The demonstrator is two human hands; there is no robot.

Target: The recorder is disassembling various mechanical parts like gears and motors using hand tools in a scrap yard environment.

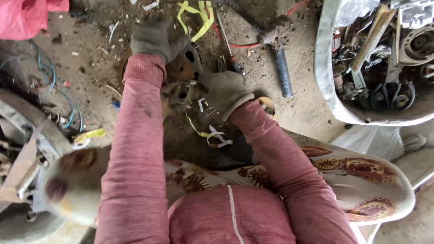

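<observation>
Both my hands wear grey work gloves. My left hand (154, 38) grips the top of a rusty, round metal part (183, 68) with holes that rests on the dirt floor in front of me. My right hand (224, 92) closes on the lower right side of the same part, near a smaller rusty hub (175, 96). A thin screwdriver-like tool (226, 43) lies just beyond my right hand; I cannot tell whether the fingers touch it. My pink sleeves cover part of the metal.
A hammer (278, 49) lies on the dirt to the right. A white tub (326, 77) of metal scrap stands at the far right. Yellow strips (199, 18), red wire (235, 44) and blue wires (52, 81) lie about. More scrap metal (27, 149) sits at left.
</observation>
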